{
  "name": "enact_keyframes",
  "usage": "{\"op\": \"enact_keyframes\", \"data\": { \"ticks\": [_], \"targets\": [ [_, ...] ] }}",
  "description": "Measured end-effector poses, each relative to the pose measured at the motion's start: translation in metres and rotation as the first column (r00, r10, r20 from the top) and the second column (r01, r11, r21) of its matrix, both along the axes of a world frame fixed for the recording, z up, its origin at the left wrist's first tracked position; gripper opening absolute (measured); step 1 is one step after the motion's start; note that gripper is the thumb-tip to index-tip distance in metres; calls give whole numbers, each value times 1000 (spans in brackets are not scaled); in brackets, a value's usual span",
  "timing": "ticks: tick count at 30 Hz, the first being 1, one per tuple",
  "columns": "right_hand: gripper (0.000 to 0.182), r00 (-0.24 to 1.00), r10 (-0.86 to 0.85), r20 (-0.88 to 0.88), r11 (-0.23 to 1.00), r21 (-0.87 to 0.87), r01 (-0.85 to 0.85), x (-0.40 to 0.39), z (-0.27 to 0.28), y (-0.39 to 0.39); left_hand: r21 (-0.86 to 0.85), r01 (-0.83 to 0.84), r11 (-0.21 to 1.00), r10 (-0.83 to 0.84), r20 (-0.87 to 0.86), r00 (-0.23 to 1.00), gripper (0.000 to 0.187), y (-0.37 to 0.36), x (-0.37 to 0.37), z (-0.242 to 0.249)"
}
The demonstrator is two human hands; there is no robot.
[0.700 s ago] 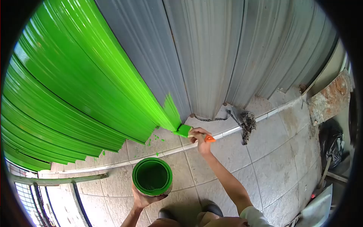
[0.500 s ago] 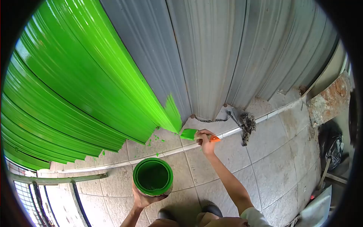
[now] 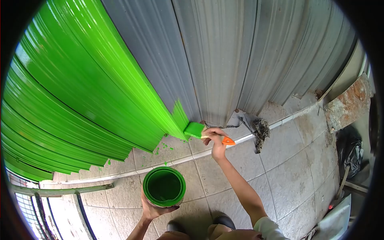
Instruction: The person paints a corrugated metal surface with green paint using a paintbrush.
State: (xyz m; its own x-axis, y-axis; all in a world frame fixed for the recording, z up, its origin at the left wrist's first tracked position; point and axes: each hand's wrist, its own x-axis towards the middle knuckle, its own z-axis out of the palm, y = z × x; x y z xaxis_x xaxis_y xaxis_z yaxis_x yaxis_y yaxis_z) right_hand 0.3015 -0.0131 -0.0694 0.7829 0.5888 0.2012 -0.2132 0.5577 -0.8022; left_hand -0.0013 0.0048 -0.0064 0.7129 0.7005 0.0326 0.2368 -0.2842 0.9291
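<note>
My right hand [image 3: 216, 141] is closed around a paintbrush [image 3: 195, 130] with an orange-tipped handle. Its green-coated bristles lie against the lower edge of the corrugated metal panel [image 3: 150, 48], beside a short fresh green streak. To the left the panels are glossy green; to the right they are bare grey. My left hand [image 3: 154, 209] grips an open paint can [image 3: 164, 187] from below and the side, holding it upright over the floor. Green paint coats the can's rim and inner wall, and dark green paint shows inside.
Green drips spot the tiled floor [image 3: 236, 176] below the panels. A dark, frayed clump [image 3: 262, 132] lies by the white strip to the right. At far right are a rusty sheet [image 3: 349, 105] and a black plastic bag [image 3: 350, 154]. A railing [image 3: 60, 189] stands at lower left.
The paintbrush in my right hand has moved up and slightly left, from above the floor edge onto the bottom of the panel. The can has shifted slightly right.
</note>
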Motion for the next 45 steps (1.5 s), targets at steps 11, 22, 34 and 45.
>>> {"op": "enact_keyframes", "data": {
  "ticks": [11, 22, 34, 45],
  "targets": [
    [11, 1000, -5, -16, 997, -78, 4, 8, 34, 14, 67, -23, 998, 29, -95, 995, 92, -1, -1, 3],
    [21, 994, -66, 89, 992, 111, 55, 5, -25, 19, 48, -27, 998, 28, -25, 999, 94, -1, 2, 3],
    [16, 988, 24, 150, 982, 184, -52, 13, 171, 14, 28, -22, 999, 21, 36, 999, 91, -6, -1, 13],
    [16, 1000, -15, 16, 1000, 2, 15, -9, -14, 4, 2, 4, 1000, -5, 12, 1000, 93, -6, -2, 9]
  ]
}}
